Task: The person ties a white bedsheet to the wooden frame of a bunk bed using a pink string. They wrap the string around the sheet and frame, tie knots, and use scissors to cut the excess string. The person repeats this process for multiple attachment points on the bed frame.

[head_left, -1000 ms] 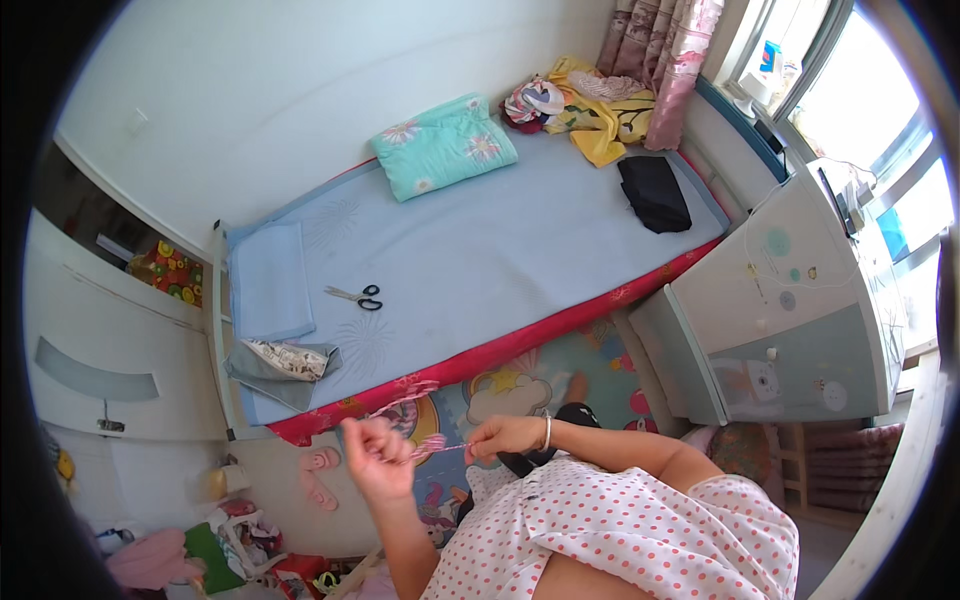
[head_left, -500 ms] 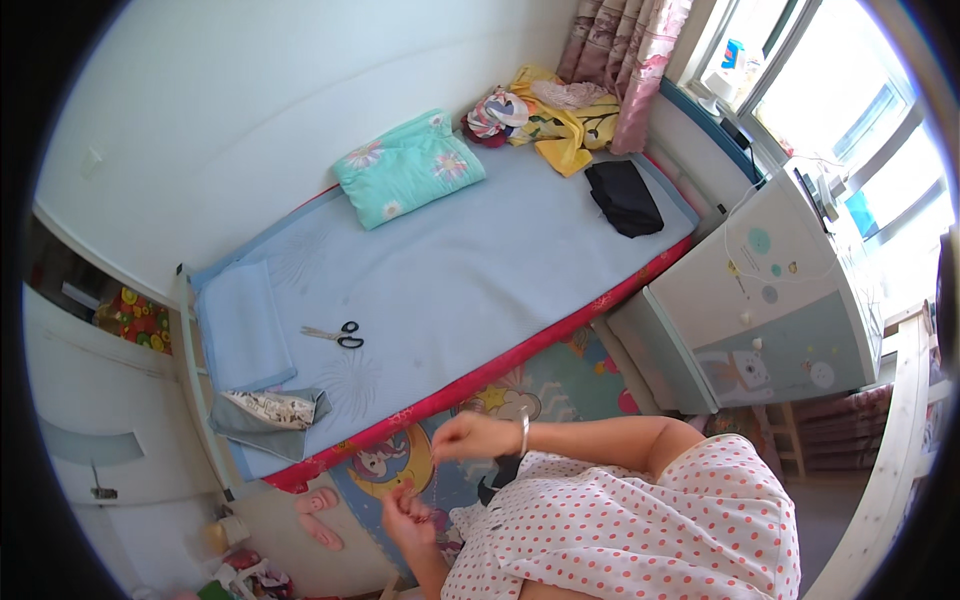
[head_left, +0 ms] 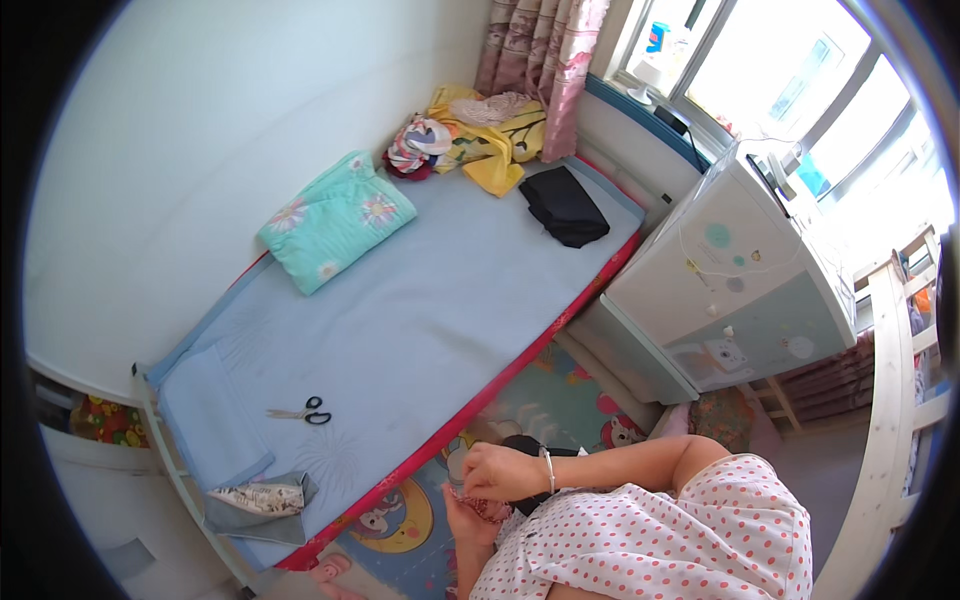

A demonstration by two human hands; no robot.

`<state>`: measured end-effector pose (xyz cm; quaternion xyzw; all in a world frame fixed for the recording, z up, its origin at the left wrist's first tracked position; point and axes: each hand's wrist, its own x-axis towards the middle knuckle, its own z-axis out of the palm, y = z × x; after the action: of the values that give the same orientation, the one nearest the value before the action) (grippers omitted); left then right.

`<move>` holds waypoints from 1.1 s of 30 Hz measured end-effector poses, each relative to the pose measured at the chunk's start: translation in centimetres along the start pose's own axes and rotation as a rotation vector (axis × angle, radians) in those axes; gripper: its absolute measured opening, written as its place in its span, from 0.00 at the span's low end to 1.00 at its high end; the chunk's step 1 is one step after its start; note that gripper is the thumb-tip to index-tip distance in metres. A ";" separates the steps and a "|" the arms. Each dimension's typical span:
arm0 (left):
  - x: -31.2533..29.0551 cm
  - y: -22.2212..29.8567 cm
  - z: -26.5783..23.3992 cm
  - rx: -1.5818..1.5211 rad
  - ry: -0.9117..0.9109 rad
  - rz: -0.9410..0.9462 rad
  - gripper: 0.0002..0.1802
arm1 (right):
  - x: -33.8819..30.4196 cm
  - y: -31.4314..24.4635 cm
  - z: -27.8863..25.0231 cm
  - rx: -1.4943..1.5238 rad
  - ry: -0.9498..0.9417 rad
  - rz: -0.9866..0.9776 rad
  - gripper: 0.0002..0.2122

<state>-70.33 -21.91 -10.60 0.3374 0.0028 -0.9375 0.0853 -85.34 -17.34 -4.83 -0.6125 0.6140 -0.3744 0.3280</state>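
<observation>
Scissors (head_left: 313, 411) lay on the bed (head_left: 430, 290), blades pointing left. Farther right, the left hand (head_left: 467, 522) was half curled around the pink cord (head_left: 487, 509), which was bunched and partly hidden, so no long axis or pointing end could be made out. The right hand (head_left: 502, 470) sat just above the cord, fingers bent down; whether they pinched a strand could not be told. A second earlier, the cord had stretched between hands held apart; now they were close together.
</observation>
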 end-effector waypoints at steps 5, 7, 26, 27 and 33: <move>4.4 -1.4 7.6 0.105 0.395 -0.003 0.24 | -1.2 3.2 -2.9 -0.107 0.051 -0.131 0.06; 6.3 -0.8 5.6 0.174 0.244 -0.061 0.22 | -0.9 6.6 -5.8 0.217 -0.006 0.073 0.06; 28.7 -2.7 16.9 0.417 0.469 -0.272 0.26 | 7.2 68.8 -30.1 -0.307 1.136 0.920 0.13; 28.7 -2.8 16.9 0.416 0.521 -0.245 0.26 | 7.2 69.1 -30.0 -0.341 1.130 0.937 0.12; 27.4 -1.6 14.2 0.257 0.218 -0.204 0.26 | 8.1 68.5 -31.6 -0.418 0.964 1.091 0.05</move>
<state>-100.31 -25.54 -17.04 0.4429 -0.0734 -0.8919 -0.0545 -147.57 -25.74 -47.43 -0.0398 0.9636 -0.2614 0.0388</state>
